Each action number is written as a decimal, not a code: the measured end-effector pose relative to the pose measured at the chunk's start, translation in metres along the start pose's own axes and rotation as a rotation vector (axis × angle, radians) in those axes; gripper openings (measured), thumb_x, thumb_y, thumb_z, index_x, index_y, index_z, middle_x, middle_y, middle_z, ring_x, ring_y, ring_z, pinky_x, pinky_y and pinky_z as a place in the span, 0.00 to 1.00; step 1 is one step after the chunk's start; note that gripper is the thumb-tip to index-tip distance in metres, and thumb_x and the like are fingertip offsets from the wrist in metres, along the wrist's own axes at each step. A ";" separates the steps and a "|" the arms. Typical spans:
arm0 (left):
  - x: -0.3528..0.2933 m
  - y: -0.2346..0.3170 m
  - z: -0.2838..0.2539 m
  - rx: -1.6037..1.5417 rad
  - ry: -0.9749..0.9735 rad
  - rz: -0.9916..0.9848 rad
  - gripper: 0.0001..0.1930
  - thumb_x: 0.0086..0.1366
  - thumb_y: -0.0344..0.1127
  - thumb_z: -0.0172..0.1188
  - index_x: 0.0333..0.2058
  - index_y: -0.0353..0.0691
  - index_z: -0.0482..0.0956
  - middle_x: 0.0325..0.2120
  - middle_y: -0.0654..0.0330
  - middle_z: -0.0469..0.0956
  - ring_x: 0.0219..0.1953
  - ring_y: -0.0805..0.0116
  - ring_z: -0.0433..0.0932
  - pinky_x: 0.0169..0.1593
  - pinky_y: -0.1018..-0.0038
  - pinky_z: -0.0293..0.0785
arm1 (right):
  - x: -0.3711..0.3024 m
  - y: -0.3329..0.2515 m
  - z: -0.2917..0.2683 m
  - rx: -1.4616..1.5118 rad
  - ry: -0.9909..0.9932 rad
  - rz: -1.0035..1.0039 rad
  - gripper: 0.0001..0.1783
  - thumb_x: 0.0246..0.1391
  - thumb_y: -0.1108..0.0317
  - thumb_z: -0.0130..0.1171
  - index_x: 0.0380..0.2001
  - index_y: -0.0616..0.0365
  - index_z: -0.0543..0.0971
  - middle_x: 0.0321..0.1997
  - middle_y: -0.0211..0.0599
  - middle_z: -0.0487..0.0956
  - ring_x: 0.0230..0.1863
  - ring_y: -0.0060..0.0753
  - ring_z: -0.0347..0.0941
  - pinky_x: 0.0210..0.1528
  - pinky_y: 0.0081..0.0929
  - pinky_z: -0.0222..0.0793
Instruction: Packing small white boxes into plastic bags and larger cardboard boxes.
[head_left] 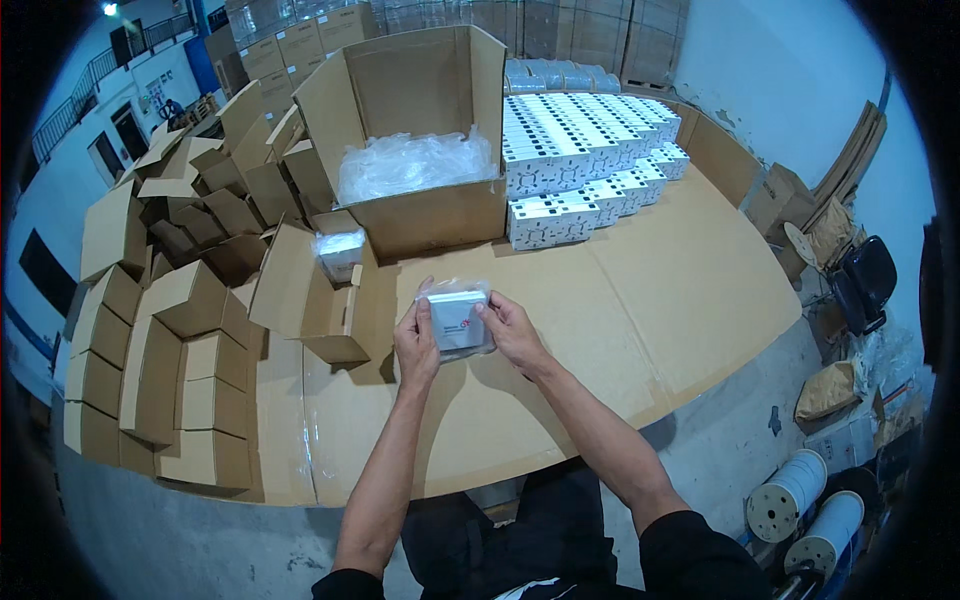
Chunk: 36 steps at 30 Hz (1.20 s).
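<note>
Right of the small open carton (285, 285) on the table (580, 310), I hold a bagged white box (458, 325), apparently mid-wrapping; the next move likely calls for steady pressure on the loose plastic (484, 343); my left hand (417, 336) and right hand (513, 330), partly closed, grip the box's opposite sides, forearms (380, 465) slanting inward.

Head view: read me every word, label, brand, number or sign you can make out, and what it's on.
None reads clearly enough to quote.
Bagged white packet, held between the left hand and right hand: small print beside a red mark, too small to read.
Stacked white boxes: dark markings, too small to read.
Brown cartons at the back: faint marks, too blurred.
</note>
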<state>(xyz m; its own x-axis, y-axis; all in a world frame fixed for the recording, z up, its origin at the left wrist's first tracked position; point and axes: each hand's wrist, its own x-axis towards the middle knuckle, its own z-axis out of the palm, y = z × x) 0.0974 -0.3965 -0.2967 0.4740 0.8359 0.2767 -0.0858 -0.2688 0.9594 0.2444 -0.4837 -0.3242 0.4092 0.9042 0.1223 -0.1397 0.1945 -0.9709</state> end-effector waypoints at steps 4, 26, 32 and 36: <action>0.001 0.002 -0.002 -0.039 0.029 0.033 0.25 0.78 0.49 0.45 0.61 0.37 0.75 0.51 0.55 0.81 0.54 0.70 0.75 0.60 0.72 0.69 | -0.003 -0.011 0.009 0.052 0.004 -0.091 0.19 0.68 0.71 0.54 0.59 0.63 0.71 0.51 0.32 0.78 0.50 0.21 0.74 0.52 0.24 0.73; -0.003 -0.027 -0.012 -0.409 -0.097 -0.055 0.24 0.71 0.43 0.62 0.60 0.39 0.75 0.49 0.60 0.80 0.52 0.71 0.75 0.56 0.72 0.72 | -0.016 -0.023 0.005 -0.008 -0.011 -0.026 0.20 0.60 0.77 0.62 0.55 0.67 0.74 0.50 0.37 0.81 0.50 0.25 0.77 0.55 0.26 0.75; -0.007 -0.034 -0.020 -0.426 -0.149 -0.109 0.12 0.69 0.37 0.65 0.46 0.37 0.83 0.42 0.63 0.82 0.45 0.74 0.78 0.51 0.74 0.73 | -0.022 -0.026 0.005 -0.032 -0.038 -0.069 0.21 0.59 0.78 0.63 0.55 0.65 0.75 0.50 0.36 0.81 0.51 0.25 0.76 0.56 0.27 0.75; -0.012 -0.028 -0.019 -0.426 -0.150 -0.055 0.10 0.68 0.33 0.64 0.45 0.36 0.85 0.42 0.62 0.83 0.42 0.76 0.78 0.47 0.77 0.73 | -0.024 -0.025 -0.004 -0.051 -0.065 -0.068 0.18 0.58 0.79 0.63 0.53 0.66 0.78 0.48 0.35 0.82 0.50 0.25 0.77 0.55 0.26 0.75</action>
<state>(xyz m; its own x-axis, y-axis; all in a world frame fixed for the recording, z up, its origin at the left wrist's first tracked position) 0.0773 -0.3895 -0.3252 0.6069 0.7567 0.2431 -0.3948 0.0215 0.9185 0.2411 -0.5117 -0.3037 0.3571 0.9125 0.1996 -0.0668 0.2381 -0.9689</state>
